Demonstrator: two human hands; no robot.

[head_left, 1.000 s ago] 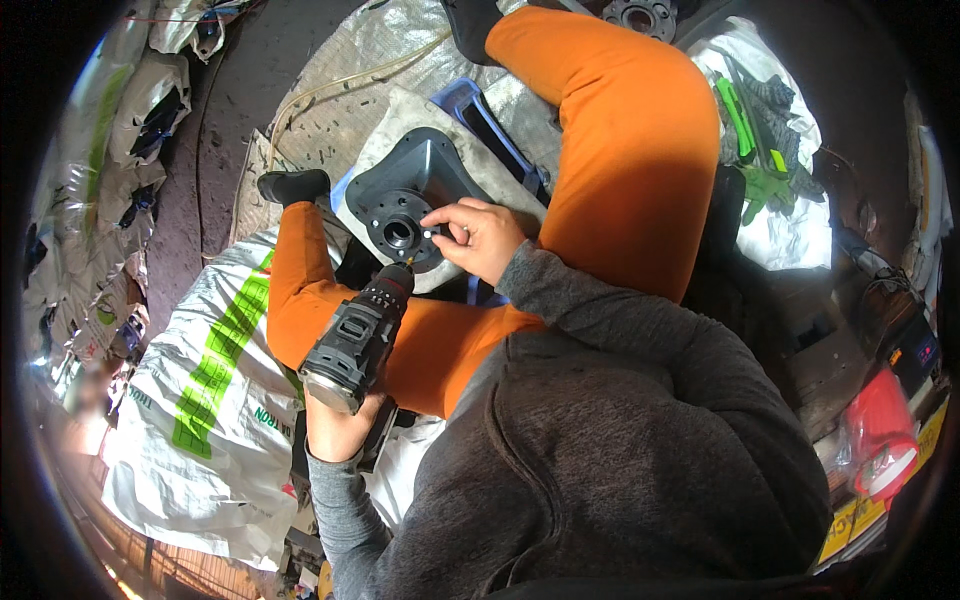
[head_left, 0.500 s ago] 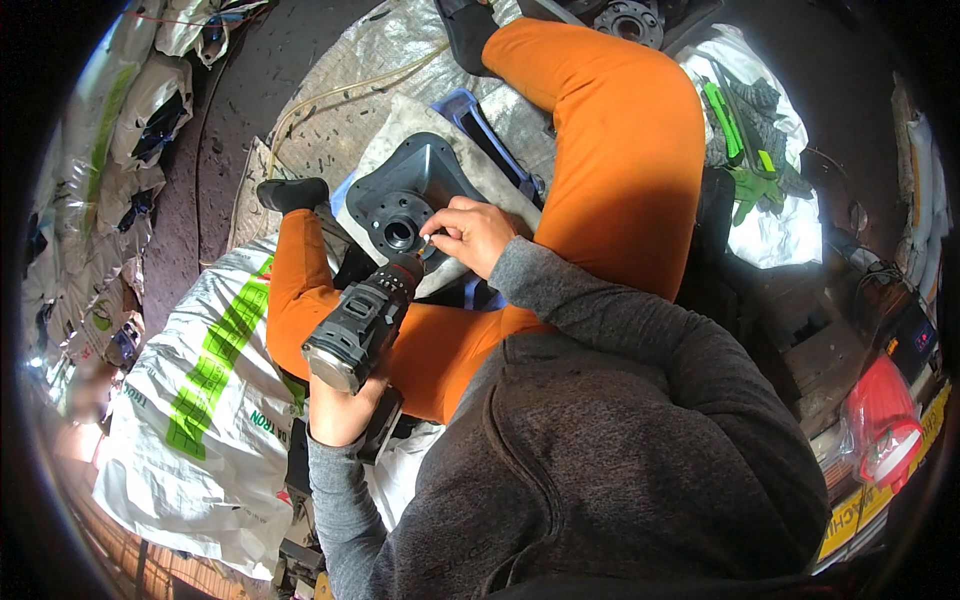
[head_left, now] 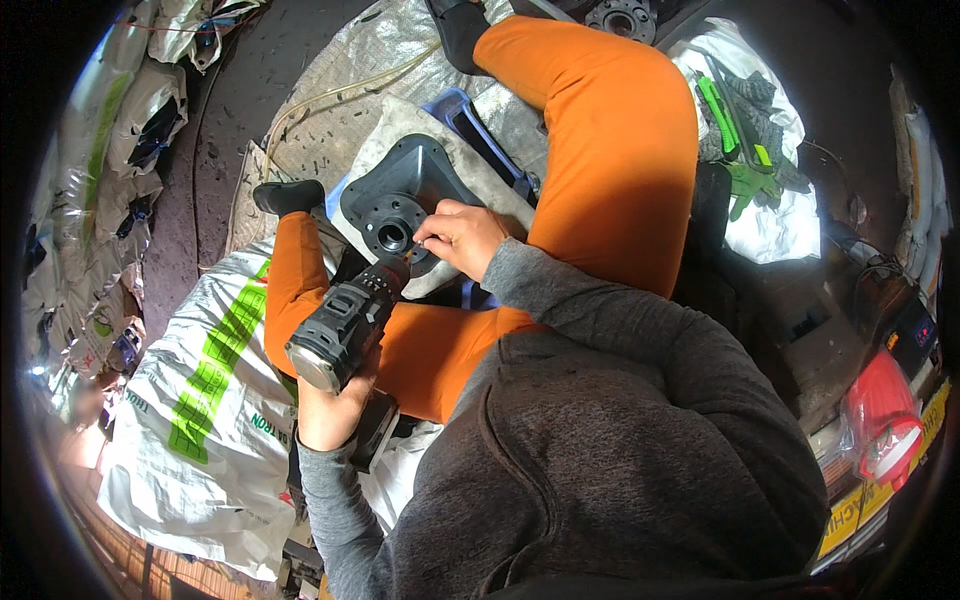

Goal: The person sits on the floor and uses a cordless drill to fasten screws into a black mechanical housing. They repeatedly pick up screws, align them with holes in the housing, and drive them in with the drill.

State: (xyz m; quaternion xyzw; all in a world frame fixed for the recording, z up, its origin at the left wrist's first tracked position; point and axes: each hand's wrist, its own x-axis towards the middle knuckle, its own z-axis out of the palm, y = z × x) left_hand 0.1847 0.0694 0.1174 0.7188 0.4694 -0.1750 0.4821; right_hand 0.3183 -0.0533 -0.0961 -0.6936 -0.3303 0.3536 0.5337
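Observation:
A black cordless drill [head_left: 342, 332] is gripped in my left hand [head_left: 332, 412], its chuck pointing up and slightly right. Its tip is close to the near edge of a dark grey part with a square-cornered plate and a round flange [head_left: 411, 180]. Several small holes ring the flange's central bore. Beside that flange, my right hand [head_left: 464, 237] is pinched at thumb and fingertips, just right of the drill tip. Something small and pale seems to be between the fingertips, too small to make out. The part lies on a pale cloth [head_left: 392, 118] between my legs.
Behind the cloth stands a blue crate [head_left: 452, 103]. A white sack [head_left: 205, 400] lies at left. On a white bag at right are a green box cutter [head_left: 718, 112] and grey-green gloves [head_left: 752, 190]. Another round flange [head_left: 622, 18] sits at the far edge, a red container [head_left: 885, 410] at lower right.
My left hand and the drill have shifted slightly left and down. My right hand remains pinched near the flange. The whole view has moved a little.

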